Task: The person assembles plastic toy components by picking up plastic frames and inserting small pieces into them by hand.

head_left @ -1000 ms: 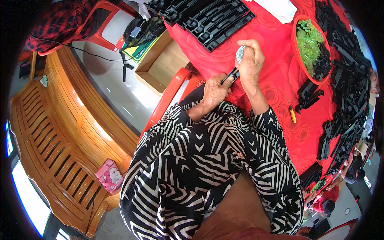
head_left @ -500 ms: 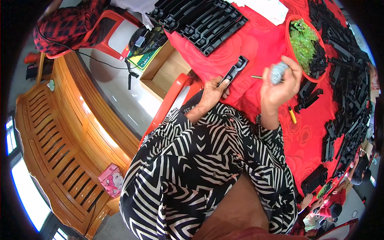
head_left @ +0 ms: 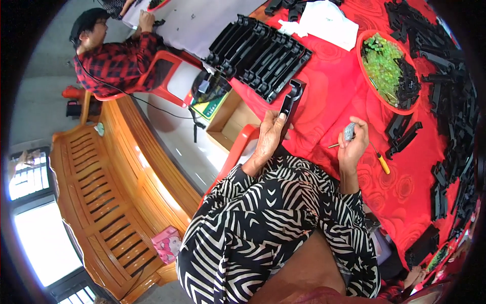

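My left hand (head_left: 270,136) grips a long black plastic part (head_left: 290,104) near its lower end, thumb along its face. The part's notched far end points up and away from me, over the red-covered table. My right hand (head_left: 355,147) is closed round the grey, wrapped-looking handle of a screwdriver (head_left: 349,132). Its thin metal shaft sticks out to the left, toward the black part and apart from it. A yellow-handled screwdriver (head_left: 385,165) lies on the cloth right of my right hand.
Rows of black parts (head_left: 259,55) lie at the back. A red basket (head_left: 359,55) holds green and black pieces. Black parts (head_left: 450,116) are heaped along the right. An open cardboard box (head_left: 228,121) and wooden bench (head_left: 106,213) are on the left; a co-worker (head_left: 114,66) sits beyond.
The view has shifted, bringing the co-worker further in. My right hand has come lower and nearer to me with the screwdriver. The black part in my left hand stands more steeply.
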### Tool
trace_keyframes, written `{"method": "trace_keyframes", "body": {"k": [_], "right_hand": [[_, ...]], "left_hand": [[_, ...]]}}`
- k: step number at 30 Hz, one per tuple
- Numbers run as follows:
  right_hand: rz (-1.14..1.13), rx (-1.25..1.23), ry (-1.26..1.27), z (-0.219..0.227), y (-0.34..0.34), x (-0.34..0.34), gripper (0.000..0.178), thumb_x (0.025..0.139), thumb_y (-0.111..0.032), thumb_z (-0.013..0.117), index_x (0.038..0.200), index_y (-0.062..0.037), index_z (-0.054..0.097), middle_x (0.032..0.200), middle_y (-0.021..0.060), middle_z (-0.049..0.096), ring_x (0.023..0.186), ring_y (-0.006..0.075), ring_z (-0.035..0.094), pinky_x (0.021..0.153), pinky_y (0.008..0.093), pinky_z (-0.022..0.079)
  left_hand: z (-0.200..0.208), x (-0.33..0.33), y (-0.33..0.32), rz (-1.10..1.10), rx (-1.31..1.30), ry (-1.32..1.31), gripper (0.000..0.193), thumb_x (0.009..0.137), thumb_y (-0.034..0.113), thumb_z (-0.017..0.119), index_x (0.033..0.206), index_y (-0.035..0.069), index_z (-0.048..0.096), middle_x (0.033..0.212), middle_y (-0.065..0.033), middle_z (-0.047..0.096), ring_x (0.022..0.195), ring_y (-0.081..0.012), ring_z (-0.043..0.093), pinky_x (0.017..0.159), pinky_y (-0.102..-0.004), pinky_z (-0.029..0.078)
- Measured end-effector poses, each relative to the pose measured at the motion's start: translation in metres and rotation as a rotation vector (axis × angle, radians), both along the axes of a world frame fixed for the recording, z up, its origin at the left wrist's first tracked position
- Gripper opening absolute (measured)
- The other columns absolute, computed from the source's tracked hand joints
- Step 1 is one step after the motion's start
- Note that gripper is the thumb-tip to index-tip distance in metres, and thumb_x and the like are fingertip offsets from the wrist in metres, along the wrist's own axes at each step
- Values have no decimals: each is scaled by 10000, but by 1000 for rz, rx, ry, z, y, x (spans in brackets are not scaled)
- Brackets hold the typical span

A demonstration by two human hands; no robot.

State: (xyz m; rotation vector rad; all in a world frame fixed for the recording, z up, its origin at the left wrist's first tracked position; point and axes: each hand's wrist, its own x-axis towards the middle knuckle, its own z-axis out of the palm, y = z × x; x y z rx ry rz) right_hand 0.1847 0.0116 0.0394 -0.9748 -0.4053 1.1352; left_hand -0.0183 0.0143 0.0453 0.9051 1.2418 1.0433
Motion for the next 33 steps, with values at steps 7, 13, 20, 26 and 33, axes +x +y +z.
{"method": "trace_keyframes", "body": {"k": [7, 13, 20, 26, 33], "right_hand": [[36, -5, 62, -31, 3, 6, 147, 866, -67, 381, 876, -22, 520, 514, -3, 367, 344, 70, 270, 295, 220, 243], [117, -10, 68, -34, 4, 7, 154, 886, -102, 389, 889, -22, 520, 510, -15, 358, 360, 56, 255, 312, 209, 235], [144, 14, 95, -33, 2, 14, 162, 885, -75, 366, 891, -21, 519, 519, -14, 358, 365, 54, 245, 312, 207, 231], [181, 19, 74, -39, 2, 10, 143, 874, -58, 378, 864, -35, 519, 545, -10, 386, 352, 56, 286, 295, 214, 230], [183, 5, 58, -39, 2, 12, 144, 878, -73, 391, 888, -53, 534, 528, -13, 395, 363, 53, 309, 303, 213, 240]], "left_hand": [[18, -5, 23, 57, 39, 98, 372, 778, 188, 677, 944, 10, 396, 649, -38, 499, 493, -104, 490, 460, -231, 407], [29, -17, 51, 39, 410, 748, 290, 747, 175, 698, 813, 6, 473, 585, -75, 526, 533, -164, 538, 487, -298, 423], [34, -24, 113, 149, 758, 1537, 347, 664, 320, 713, 836, 32, 625, 875, -155, 562, 847, -321, 515, 742, -408, 412], [7, -45, 143, 203, 685, 1746, 388, 636, 324, 723, 812, 39, 528, 826, -140, 529, 813, -311, 511, 708, -426, 385], [13, -41, 150, 283, 718, 1863, 423, 618, 347, 737, 826, 70, 494, 833, -123, 532, 818, -293, 513, 705, -417, 385]]}}
